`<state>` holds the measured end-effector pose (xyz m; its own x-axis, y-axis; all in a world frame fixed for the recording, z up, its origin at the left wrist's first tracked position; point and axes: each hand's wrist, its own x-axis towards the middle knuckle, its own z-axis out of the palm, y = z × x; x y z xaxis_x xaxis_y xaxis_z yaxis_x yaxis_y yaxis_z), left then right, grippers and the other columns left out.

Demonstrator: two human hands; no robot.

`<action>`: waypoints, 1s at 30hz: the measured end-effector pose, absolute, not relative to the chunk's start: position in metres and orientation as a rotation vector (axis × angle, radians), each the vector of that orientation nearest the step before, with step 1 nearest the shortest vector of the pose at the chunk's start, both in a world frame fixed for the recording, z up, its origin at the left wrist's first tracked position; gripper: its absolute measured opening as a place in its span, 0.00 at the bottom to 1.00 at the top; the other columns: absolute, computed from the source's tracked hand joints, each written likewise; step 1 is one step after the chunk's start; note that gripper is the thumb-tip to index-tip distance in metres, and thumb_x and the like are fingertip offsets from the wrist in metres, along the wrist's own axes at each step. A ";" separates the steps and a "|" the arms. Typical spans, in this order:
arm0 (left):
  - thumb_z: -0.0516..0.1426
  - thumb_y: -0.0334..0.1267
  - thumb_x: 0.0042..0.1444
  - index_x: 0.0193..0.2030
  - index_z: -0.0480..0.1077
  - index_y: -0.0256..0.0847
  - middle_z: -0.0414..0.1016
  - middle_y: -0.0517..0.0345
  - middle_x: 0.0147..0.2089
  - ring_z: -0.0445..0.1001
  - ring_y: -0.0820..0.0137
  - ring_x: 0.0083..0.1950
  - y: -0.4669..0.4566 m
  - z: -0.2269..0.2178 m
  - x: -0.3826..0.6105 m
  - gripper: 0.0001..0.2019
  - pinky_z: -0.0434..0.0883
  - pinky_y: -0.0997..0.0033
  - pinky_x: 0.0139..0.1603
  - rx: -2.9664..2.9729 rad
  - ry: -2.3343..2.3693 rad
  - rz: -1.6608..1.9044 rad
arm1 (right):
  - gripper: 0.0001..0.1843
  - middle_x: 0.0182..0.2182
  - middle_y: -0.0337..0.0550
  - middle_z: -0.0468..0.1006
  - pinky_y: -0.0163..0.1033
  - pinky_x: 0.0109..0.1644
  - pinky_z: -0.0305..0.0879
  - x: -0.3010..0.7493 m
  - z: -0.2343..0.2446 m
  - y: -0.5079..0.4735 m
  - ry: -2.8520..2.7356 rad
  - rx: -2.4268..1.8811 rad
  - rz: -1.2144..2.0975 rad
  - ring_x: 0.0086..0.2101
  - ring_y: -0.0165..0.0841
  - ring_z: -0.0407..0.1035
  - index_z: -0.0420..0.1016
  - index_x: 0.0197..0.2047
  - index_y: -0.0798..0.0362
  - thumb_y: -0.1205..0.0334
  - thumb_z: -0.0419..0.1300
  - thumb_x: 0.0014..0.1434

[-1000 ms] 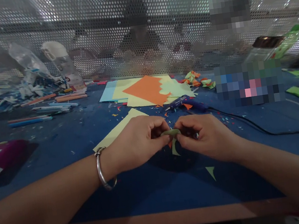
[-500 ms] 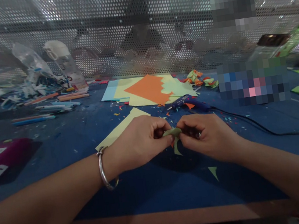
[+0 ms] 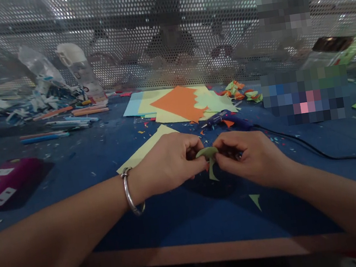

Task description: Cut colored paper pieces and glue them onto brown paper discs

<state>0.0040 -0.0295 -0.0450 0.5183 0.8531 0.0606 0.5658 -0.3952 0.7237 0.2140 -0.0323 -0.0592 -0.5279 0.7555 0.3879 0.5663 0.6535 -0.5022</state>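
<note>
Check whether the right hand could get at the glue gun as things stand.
Probably yes: the glue gun lies just beyond the right hand with nothing between, though it and the left hand pinch a green paper piece.

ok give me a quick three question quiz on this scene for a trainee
1. True or false: the left hand and right hand both pinch the green paper piece.
2. Which wrist wears the bracelet? A left, B right.
3. Fill in: the top sheet of the paper stack behind the glue gun is ___.
Key: 1 true; 2 A; 3 orange.
</note>
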 end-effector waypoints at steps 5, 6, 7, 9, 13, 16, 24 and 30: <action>0.58 0.37 0.60 0.34 0.72 0.39 0.75 0.62 0.23 0.78 0.72 0.25 -0.029 -0.044 0.001 0.06 0.70 0.78 0.25 1.909 1.080 0.494 | 0.07 0.21 0.34 0.69 0.31 0.26 0.58 0.216 -0.061 -0.028 -2.261 -1.021 0.457 0.22 0.24 0.61 0.74 0.29 0.55 0.70 0.58 0.58; 0.58 0.37 0.60 0.34 0.72 0.38 0.76 0.61 0.24 0.79 0.71 0.26 -0.029 -0.044 0.001 0.06 0.71 0.78 0.25 1.882 1.067 0.485 | 0.07 0.21 0.34 0.69 0.31 0.26 0.58 0.216 -0.062 -0.028 -2.258 -1.022 0.466 0.22 0.24 0.61 0.74 0.29 0.55 0.70 0.58 0.58; 0.58 0.37 0.61 0.35 0.72 0.38 0.76 0.60 0.25 0.79 0.71 0.27 -0.028 -0.045 0.000 0.06 0.72 0.78 0.25 1.860 1.058 0.475 | 0.07 0.21 0.34 0.69 0.31 0.26 0.58 0.216 -0.062 -0.028 -2.255 -1.022 0.468 0.22 0.24 0.61 0.73 0.28 0.55 0.70 0.58 0.57; 0.59 0.38 0.61 0.36 0.72 0.37 0.78 0.58 0.28 0.80 0.71 0.28 -0.027 -0.045 -0.001 0.06 0.73 0.78 0.26 1.819 1.042 0.459 | 0.07 0.21 0.33 0.69 0.31 0.26 0.58 0.216 -0.061 -0.029 -2.249 -1.017 0.462 0.22 0.24 0.61 0.73 0.28 0.55 0.70 0.58 0.57; 0.60 0.38 0.62 0.39 0.72 0.37 0.80 0.58 0.30 0.80 0.72 0.28 -0.024 -0.046 -0.004 0.06 0.74 0.78 0.27 1.757 0.997 0.452 | 0.07 0.21 0.33 0.70 0.31 0.25 0.57 0.216 -0.060 -0.031 -2.235 -1.021 0.467 0.21 0.24 0.61 0.74 0.28 0.55 0.70 0.59 0.58; 0.60 0.38 0.61 0.41 0.72 0.37 0.80 0.58 0.31 0.80 0.73 0.28 -0.024 -0.046 -0.005 0.06 0.74 0.79 0.26 1.725 0.977 0.452 | 0.07 0.21 0.33 0.69 0.31 0.25 0.57 0.216 -0.060 -0.031 -2.224 -1.028 0.461 0.22 0.24 0.61 0.74 0.28 0.55 0.70 0.60 0.58; 0.61 0.39 0.61 0.44 0.72 0.39 0.81 0.59 0.32 0.80 0.72 0.30 -0.023 -0.046 -0.005 0.08 0.74 0.78 0.28 1.697 0.939 0.460 | 0.06 0.21 0.33 0.70 0.31 0.26 0.58 0.217 -0.061 -0.031 -2.218 -1.048 0.476 0.22 0.24 0.61 0.74 0.29 0.55 0.69 0.60 0.58; 0.60 0.45 0.63 0.38 0.77 0.39 0.77 0.61 0.28 0.72 0.74 0.27 -0.031 -0.042 -0.001 0.11 0.63 0.77 0.27 2.206 1.069 0.564 | 0.07 0.21 0.32 0.67 0.30 0.26 0.57 0.217 -0.060 -0.031 -2.267 -1.015 0.433 0.22 0.23 0.60 0.71 0.27 0.54 0.71 0.58 0.55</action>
